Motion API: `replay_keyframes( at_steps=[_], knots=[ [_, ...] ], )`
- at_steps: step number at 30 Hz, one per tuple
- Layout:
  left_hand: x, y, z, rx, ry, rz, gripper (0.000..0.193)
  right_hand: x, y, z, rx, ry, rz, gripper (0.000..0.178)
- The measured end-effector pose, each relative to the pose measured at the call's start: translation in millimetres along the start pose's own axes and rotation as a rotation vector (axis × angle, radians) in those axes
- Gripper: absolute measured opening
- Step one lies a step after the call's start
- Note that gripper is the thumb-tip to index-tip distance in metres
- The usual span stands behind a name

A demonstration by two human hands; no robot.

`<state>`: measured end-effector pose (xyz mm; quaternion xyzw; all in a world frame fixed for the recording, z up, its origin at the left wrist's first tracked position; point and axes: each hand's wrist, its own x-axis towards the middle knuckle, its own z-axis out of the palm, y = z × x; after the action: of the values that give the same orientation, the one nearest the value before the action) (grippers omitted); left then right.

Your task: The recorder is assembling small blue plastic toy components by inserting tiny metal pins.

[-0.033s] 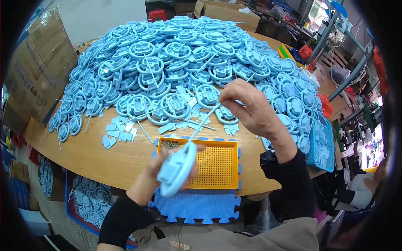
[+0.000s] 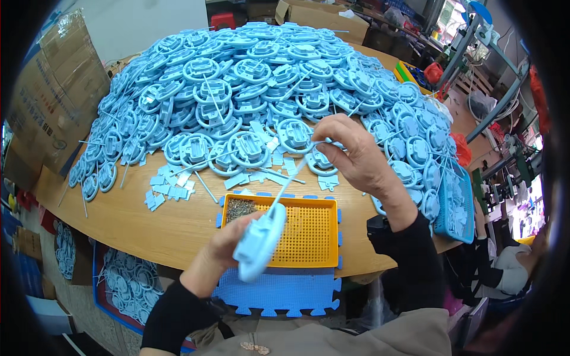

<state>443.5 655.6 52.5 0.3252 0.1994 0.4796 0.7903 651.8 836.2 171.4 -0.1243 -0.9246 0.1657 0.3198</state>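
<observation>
My left hand [image 2: 228, 240] grips the body of a light blue plastic ring-shaped part [image 2: 260, 243], which hangs tilted above the front of a yellow perforated tray [image 2: 306, 261]. A thin blue rod [image 2: 291, 181] runs up and to the right from this part. Its upper end is pinched between the thumb and fingers of my right hand [image 2: 350, 151]. Small metal screws [image 2: 239, 207] lie in the tray's far left corner, beside my left hand. Under and in front of the tray is a blue foam mat [image 2: 279, 291] with toothed edges.
A big heap of similar blue parts [image 2: 249, 71] covers the table's far side. Flat blue pieces [image 2: 169, 188] lie left of the tray. A blue basket [image 2: 454, 207] stands at right, a cardboard box [image 2: 56, 95] at left. Another person [image 2: 513, 270] is at far right.
My left hand and the blue part have shifted slightly right, and the part stands a little more upright. More screws show in the tray. My right hand has barely moved.
</observation>
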Motion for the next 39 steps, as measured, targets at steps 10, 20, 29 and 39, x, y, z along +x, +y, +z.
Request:
replay_keyframes(
  at_steps=[10,20,29,39],
  knots=[
    [-19,9,9,-0.055,0.515,0.276,0.051,-113,84,64,-0.293,-0.159,0.636,0.025],
    [7,20,-8,0.051,0.654,0.280,0.039,-120,82,66,-0.381,-0.085,0.359,0.010],
    [42,8,25,-0.079,0.579,0.348,0.038,-51,-46,80,-0.338,0.136,-0.069,0.025],
    [29,1,30,0.370,0.625,0.474,0.045,-64,-38,99,1.087,0.220,0.641,0.043]
  ],
)
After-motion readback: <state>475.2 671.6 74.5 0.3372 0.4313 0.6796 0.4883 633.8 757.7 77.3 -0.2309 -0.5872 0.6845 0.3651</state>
